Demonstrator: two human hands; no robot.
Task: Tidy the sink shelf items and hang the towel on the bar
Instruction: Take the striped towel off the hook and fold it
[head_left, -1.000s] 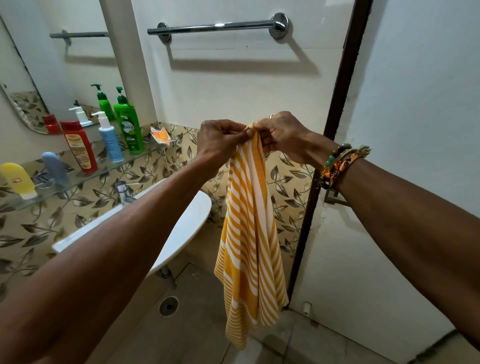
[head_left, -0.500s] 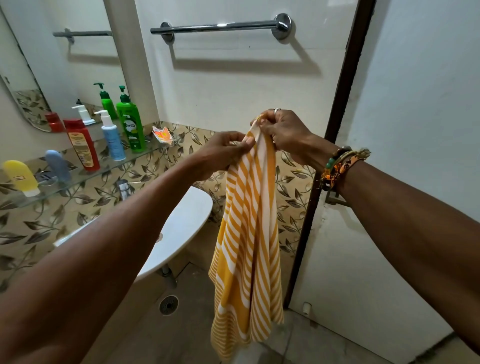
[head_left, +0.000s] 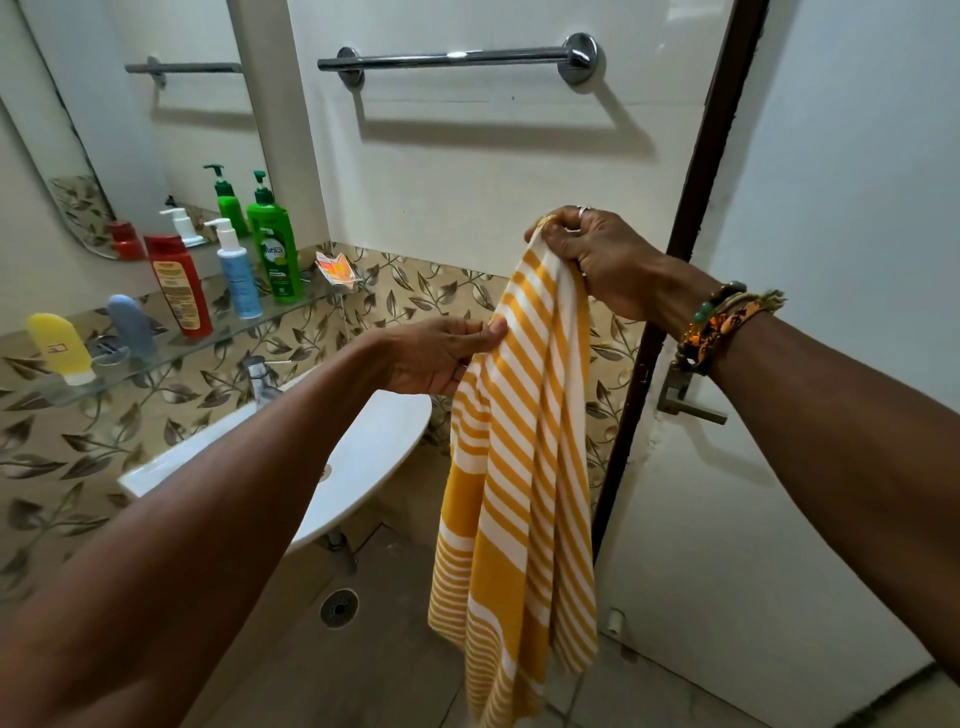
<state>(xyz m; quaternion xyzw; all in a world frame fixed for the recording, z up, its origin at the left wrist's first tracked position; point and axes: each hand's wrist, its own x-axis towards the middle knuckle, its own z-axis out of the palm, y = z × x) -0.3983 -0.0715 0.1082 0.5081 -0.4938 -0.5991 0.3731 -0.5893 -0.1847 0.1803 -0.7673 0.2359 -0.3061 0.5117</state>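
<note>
A yellow and white striped towel (head_left: 519, 483) hangs down in front of me, below the chrome towel bar (head_left: 457, 57) on the white wall. My right hand (head_left: 597, 260) grips the towel's top corner. Lower and to the left, my left hand (head_left: 441, 353) pinches the towel's left edge between thumb and fingers. On the glass shelf (head_left: 218, 343) stand a green pump bottle (head_left: 275, 249), a white and blue pump bottle (head_left: 236, 275), a red bottle (head_left: 179, 283), a blue-grey tube (head_left: 130, 325) and a yellow tube (head_left: 60, 345). An orange sachet (head_left: 336, 267) lies at the shelf's right end.
A white sink (head_left: 363, 457) with a chrome tap (head_left: 257, 376) sits under the shelf. A mirror (head_left: 130, 130) hangs at the left. A white door (head_left: 810, 364) with a metal handle (head_left: 685, 400) stands at the right. A floor drain (head_left: 338, 608) is below.
My left hand has slid down the towel's left edge, away from my right hand, which keeps the top corner. The towel has spread a little wider.
</note>
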